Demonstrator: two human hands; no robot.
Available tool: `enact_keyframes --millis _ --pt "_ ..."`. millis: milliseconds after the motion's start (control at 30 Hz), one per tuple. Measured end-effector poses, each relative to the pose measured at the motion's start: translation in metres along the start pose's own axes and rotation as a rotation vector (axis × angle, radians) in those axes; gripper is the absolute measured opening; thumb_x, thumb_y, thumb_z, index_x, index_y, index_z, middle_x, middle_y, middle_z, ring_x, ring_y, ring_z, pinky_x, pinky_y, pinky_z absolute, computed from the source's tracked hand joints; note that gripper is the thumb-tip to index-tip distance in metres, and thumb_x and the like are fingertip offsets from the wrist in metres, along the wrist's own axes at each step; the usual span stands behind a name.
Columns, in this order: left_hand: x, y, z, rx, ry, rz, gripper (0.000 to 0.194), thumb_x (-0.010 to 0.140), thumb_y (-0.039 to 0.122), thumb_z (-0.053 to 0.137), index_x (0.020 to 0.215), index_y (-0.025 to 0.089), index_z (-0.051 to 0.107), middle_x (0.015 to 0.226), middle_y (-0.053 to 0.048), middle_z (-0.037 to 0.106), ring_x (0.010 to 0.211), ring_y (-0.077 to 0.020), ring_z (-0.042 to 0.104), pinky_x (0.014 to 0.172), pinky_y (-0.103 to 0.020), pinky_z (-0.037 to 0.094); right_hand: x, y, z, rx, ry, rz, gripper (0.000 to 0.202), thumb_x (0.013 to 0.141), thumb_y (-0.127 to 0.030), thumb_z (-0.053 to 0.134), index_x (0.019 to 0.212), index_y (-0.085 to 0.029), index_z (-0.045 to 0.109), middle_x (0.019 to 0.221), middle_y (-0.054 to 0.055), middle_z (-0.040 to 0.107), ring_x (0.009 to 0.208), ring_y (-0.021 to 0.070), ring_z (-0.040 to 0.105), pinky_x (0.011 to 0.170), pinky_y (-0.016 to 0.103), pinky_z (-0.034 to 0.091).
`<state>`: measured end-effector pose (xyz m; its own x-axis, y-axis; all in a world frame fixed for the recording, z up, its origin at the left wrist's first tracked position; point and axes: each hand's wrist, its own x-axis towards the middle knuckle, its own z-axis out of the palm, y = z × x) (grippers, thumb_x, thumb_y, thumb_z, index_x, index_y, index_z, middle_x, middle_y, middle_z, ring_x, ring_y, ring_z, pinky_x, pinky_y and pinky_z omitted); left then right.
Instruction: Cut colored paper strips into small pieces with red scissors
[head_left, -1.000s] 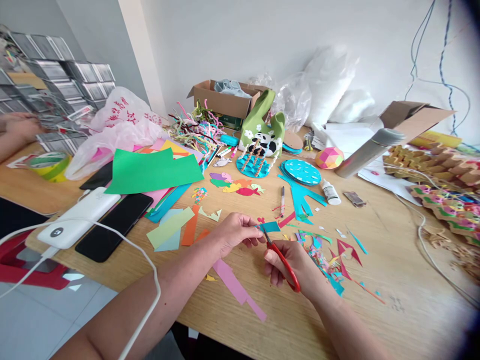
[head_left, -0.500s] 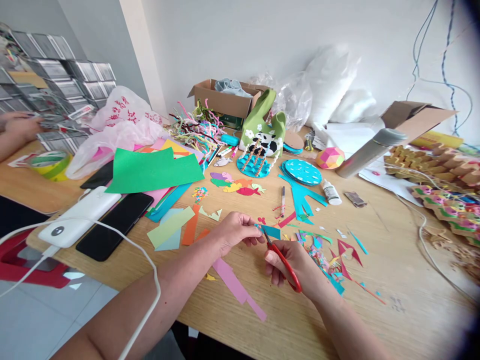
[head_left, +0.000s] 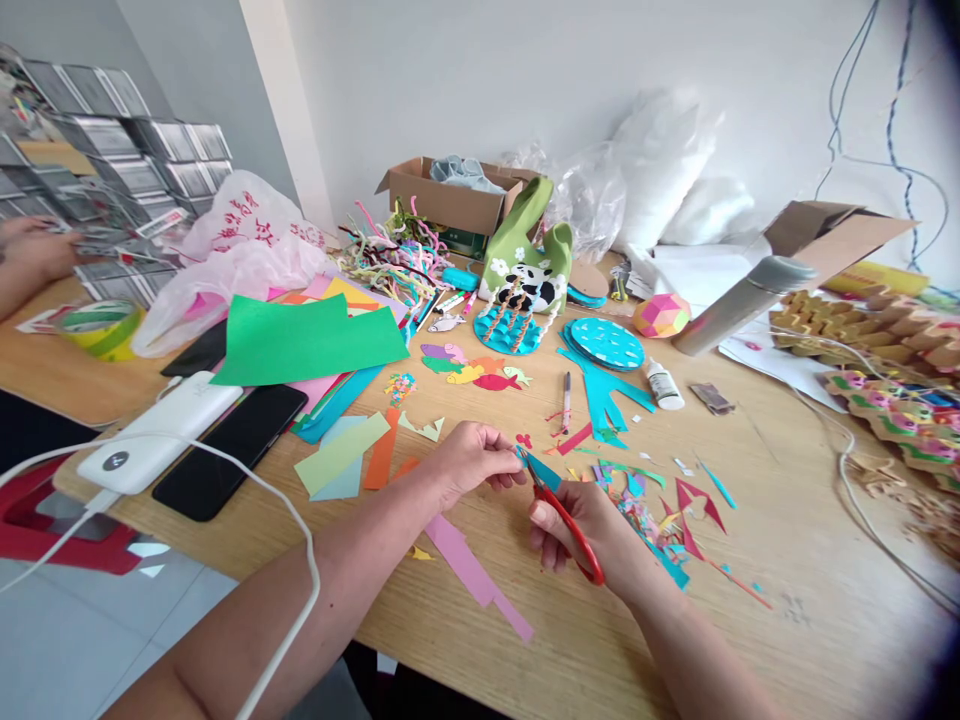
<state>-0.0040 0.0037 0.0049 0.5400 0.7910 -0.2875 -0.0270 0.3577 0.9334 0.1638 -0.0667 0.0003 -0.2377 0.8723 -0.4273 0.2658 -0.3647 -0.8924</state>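
My left hand (head_left: 484, 460) pinches a small piece of blue paper (head_left: 543, 470) between thumb and fingers, above the table. Red-handled scissors (head_left: 574, 532) are in my right hand (head_left: 566, 525), their blades meeting the blue paper close to my left fingertips. Just right of my hands lies a heap of coloured paper scraps (head_left: 637, 510). A pink paper strip (head_left: 469, 570) lies below my left wrist, and an orange strip (head_left: 382, 450) is to its left. Behind my hands, several cut-out paper fish (head_left: 472, 372) rest on the table.
A white power bank (head_left: 157, 435) and black phone (head_left: 229, 455) lie left; a white cable crosses over my left forearm. A grey flask (head_left: 739, 305), glue bottle (head_left: 664, 386) and blue discs (head_left: 606, 344) stand right of centre. Another person's hand (head_left: 37, 250) is at far left.
The blue paper has tilted, its right end now slanting down toward my right hand around the blades. Both hands stay almost in place.
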Motion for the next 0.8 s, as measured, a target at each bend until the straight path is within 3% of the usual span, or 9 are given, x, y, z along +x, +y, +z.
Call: enact_keyframes --millis 367,800 --pt "-0.0001 -0.0016 0.0009 -0.047 -0.023 -0.021 0.014 0.059 0.025 0.067 0.062 0.013 0.062 0.061 -0.004 0.067 0.053 -0.0094 0.053 0.055 -0.023 0.041 -0.0001 -0.0021 0.0007 0.007 0.023 0.023 0.055 0.059 -0.067 0.069 0.061 -0.015 0.052 0.049 0.002 0.06 0.037 0.012 0.056 0.034 0.019 0.042" --pt "0.0018 -0.005 0.0014 -0.086 0.025 0.025 0.014 0.06 0.024 0.067 0.066 0.012 0.064 0.062 -0.004 0.068 0.052 -0.0088 0.053 0.054 -0.023 0.042 -0.001 -0.0029 0.0011 -0.001 -0.008 -0.022 0.059 0.066 -0.072 0.059 0.066 -0.013 0.056 0.055 0.004 0.062 0.044 0.0128 0.06 0.042 0.021 0.047"
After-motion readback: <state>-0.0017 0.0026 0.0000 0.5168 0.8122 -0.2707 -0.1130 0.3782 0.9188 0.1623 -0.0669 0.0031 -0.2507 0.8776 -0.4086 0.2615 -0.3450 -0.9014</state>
